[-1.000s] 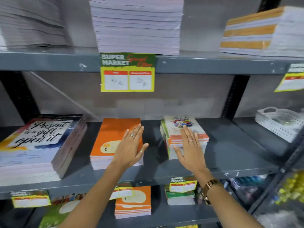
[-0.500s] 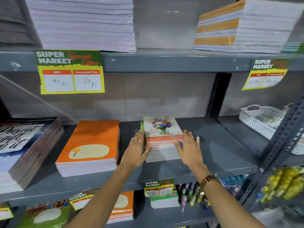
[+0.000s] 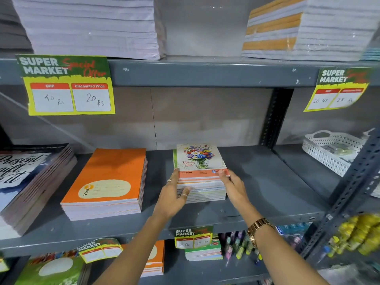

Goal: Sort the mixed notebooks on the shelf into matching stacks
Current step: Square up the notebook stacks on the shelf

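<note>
A stack of notebooks with a flower-vase cover (image 3: 200, 159) stands in the middle of the grey shelf (image 3: 267, 182). My left hand (image 3: 174, 194) presses against the stack's left front corner, fingers along its side. My right hand (image 3: 233, 184) touches the right front corner, fingertips on the top cover's red band. To the left lies a stack of orange notebooks (image 3: 111, 175). Further left is a taller stack of larger books with script lettering (image 3: 26, 177), partly cut off by the frame.
A white perforated basket (image 3: 329, 149) sits on the shelf at right. A dark slotted upright (image 3: 275, 118) stands behind. Price tags (image 3: 67, 85) hang from the upper shelf, which carries tall paper stacks (image 3: 90, 25). Below are more notebooks and pens (image 3: 236, 245).
Both hands have closed in on the flower-cover stack, now touching its front corners. The view has moved in closer to the shelf and shifted a little to the right.
</note>
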### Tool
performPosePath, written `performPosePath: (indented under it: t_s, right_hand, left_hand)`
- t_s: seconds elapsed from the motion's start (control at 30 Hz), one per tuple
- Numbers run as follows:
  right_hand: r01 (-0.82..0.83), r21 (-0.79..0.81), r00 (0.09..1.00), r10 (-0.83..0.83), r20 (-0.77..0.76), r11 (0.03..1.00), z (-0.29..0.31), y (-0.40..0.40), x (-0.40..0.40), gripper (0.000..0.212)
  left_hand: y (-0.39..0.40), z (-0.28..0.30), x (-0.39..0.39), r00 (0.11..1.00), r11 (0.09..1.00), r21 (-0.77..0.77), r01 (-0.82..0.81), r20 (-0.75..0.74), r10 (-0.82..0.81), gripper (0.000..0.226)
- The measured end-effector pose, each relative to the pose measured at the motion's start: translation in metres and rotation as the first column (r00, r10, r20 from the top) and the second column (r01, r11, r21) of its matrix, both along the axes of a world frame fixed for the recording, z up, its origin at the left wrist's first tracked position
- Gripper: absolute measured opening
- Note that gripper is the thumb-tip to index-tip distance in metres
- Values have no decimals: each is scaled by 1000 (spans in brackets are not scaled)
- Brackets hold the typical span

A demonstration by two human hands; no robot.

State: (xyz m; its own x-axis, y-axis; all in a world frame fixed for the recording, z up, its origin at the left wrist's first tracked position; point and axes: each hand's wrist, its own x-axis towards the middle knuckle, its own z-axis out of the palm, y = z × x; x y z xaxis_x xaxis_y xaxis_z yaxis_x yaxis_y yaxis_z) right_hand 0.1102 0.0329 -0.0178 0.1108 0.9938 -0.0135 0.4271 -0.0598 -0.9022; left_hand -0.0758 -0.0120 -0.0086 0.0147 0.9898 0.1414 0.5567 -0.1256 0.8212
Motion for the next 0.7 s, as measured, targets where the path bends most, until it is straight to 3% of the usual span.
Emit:
performPosePath:
  t_s: [0.33, 0.5, 0.7]
  right_hand:
    - [-15, 10, 995, 16, -94, 1000, 0, -6, -6, 40]
    - [-23, 12, 993, 24, -116, 1000, -1, -9, -6, 30]
    - [-17, 21, 985, 21, -171, 1000, 2, -14, -9, 37]
  left_hand:
    - [-6, 0, 5, 992, 998, -44, -46, 119, 51, 66]
    - [-11, 1, 6, 991, 998, -41, -40, 127, 45, 67]
    - [-14, 2, 8, 992, 998, -35, -43, 113, 47, 67]
